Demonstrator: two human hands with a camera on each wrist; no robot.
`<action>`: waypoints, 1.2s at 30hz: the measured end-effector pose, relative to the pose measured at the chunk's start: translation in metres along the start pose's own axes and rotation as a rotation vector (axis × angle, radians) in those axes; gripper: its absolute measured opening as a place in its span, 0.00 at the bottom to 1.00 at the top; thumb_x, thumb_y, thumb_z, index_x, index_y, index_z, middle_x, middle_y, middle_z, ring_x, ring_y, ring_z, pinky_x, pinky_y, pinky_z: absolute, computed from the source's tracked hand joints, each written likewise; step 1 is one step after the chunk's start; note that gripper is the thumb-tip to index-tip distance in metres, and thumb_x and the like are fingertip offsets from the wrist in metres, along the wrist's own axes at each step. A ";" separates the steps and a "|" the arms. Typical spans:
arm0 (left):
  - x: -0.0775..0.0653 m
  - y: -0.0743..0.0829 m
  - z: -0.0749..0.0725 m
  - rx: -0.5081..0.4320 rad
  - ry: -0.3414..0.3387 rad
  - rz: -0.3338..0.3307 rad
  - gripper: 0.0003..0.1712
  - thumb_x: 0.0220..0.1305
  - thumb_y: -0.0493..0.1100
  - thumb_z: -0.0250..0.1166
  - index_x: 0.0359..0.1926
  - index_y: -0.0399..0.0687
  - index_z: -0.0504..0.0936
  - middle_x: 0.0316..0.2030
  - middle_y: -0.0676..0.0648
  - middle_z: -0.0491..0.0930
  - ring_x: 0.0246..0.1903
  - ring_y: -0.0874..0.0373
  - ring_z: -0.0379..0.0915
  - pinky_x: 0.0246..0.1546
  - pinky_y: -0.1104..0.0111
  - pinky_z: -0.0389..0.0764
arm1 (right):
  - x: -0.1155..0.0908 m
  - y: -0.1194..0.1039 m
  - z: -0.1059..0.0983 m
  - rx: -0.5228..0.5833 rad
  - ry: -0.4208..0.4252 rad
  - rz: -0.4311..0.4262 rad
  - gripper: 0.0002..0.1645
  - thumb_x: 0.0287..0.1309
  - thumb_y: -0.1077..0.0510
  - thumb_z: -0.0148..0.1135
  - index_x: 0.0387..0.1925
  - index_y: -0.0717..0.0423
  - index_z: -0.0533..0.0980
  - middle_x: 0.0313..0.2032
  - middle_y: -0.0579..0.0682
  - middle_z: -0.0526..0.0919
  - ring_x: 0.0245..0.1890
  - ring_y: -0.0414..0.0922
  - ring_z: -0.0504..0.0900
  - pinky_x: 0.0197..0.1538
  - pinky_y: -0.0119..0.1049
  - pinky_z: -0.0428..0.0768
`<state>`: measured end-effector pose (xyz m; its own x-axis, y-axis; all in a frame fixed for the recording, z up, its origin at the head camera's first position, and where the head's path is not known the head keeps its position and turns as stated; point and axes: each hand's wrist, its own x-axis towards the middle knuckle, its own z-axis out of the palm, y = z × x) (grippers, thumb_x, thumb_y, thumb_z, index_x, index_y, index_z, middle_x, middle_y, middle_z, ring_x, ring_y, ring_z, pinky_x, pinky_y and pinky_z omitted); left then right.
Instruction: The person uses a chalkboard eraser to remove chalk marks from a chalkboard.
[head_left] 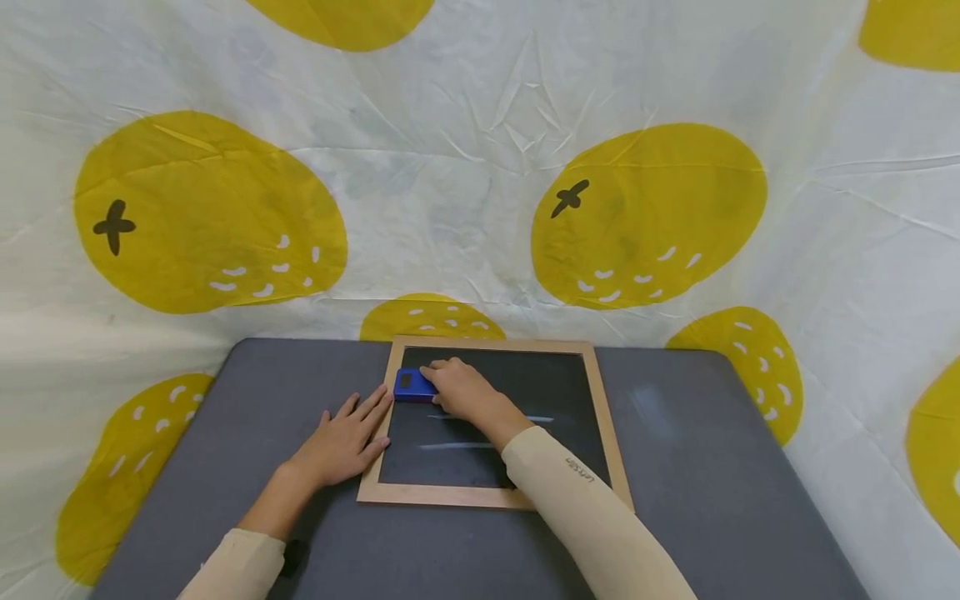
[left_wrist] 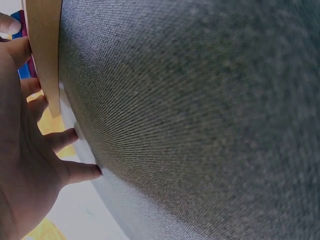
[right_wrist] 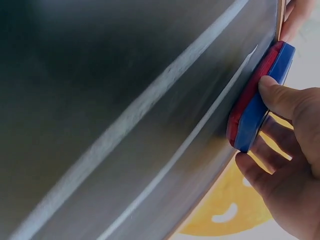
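A small chalkboard [head_left: 517,383] in a light wooden frame [head_left: 450,496] lies on the grey table. Two white chalk lines [right_wrist: 145,100] run across its dark surface. My right hand [head_left: 467,392] grips a blue chalkboard eraser [head_left: 412,385] between thumb and fingers at the board's left side. In the right wrist view the eraser's red felt side [right_wrist: 250,95] lies against the board. Spread and straight, the fingers of my left hand [head_left: 337,442] touch the frame's left edge. From the left wrist view, that hand's fingertips [left_wrist: 95,171] reach the frame and table.
The grey cloth-covered table [head_left: 705,500] extends on both sides of the board. A pale chalky smudge [head_left: 652,408] marks it right of the frame. Behind hangs a white curtain [head_left: 450,208] printed with big yellow fruit. A small dark object [head_left: 295,557] sits by the left sleeve.
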<state>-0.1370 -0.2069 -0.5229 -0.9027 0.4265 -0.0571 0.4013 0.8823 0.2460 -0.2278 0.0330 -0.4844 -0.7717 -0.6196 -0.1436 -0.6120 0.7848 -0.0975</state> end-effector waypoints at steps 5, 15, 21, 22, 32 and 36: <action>0.001 0.000 0.001 0.011 -0.013 -0.016 0.41 0.78 0.62 0.53 0.83 0.55 0.53 0.82 0.50 0.51 0.75 0.28 0.55 0.58 0.21 0.61 | -0.007 0.008 0.000 -0.002 -0.008 -0.003 0.36 0.69 0.52 0.67 0.75 0.51 0.69 0.71 0.54 0.75 0.66 0.53 0.78 0.69 0.43 0.75; -0.002 0.001 -0.004 0.006 -0.007 -0.013 0.40 0.78 0.60 0.54 0.82 0.51 0.56 0.82 0.46 0.54 0.74 0.27 0.56 0.57 0.21 0.62 | -0.035 0.036 -0.001 0.047 -0.011 0.003 0.35 0.69 0.54 0.68 0.74 0.53 0.70 0.70 0.56 0.75 0.66 0.55 0.78 0.68 0.46 0.76; -0.002 0.001 -0.005 0.005 -0.016 -0.014 0.40 0.78 0.61 0.53 0.82 0.52 0.55 0.82 0.48 0.53 0.75 0.28 0.56 0.58 0.21 0.62 | -0.056 0.058 -0.001 0.093 -0.009 0.031 0.36 0.68 0.55 0.69 0.74 0.54 0.70 0.70 0.58 0.75 0.67 0.56 0.77 0.69 0.48 0.75; -0.002 0.001 -0.004 0.005 -0.018 -0.015 0.40 0.78 0.61 0.53 0.83 0.53 0.54 0.82 0.48 0.52 0.75 0.28 0.56 0.58 0.21 0.62 | -0.059 0.063 -0.001 0.102 -0.004 0.034 0.35 0.68 0.56 0.69 0.74 0.55 0.71 0.69 0.58 0.75 0.67 0.56 0.77 0.69 0.49 0.75; 0.002 -0.002 0.001 -0.003 0.008 0.001 0.41 0.78 0.62 0.53 0.83 0.53 0.55 0.82 0.47 0.53 0.74 0.27 0.56 0.57 0.21 0.62 | -0.099 0.108 0.003 0.152 0.044 0.076 0.35 0.66 0.60 0.70 0.72 0.59 0.71 0.68 0.63 0.76 0.66 0.62 0.76 0.68 0.56 0.75; 0.002 -0.003 0.002 -0.008 0.008 0.003 0.41 0.78 0.62 0.53 0.83 0.53 0.54 0.82 0.48 0.52 0.75 0.27 0.56 0.57 0.21 0.62 | -0.116 0.125 0.003 0.168 0.061 0.089 0.35 0.64 0.60 0.70 0.71 0.61 0.72 0.67 0.65 0.76 0.65 0.63 0.77 0.67 0.57 0.75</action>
<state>-0.1395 -0.2079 -0.5258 -0.9025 0.4279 -0.0487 0.4031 0.8792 0.2542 -0.2144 0.2032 -0.4833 -0.8335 -0.5433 -0.1000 -0.5074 0.8245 -0.2507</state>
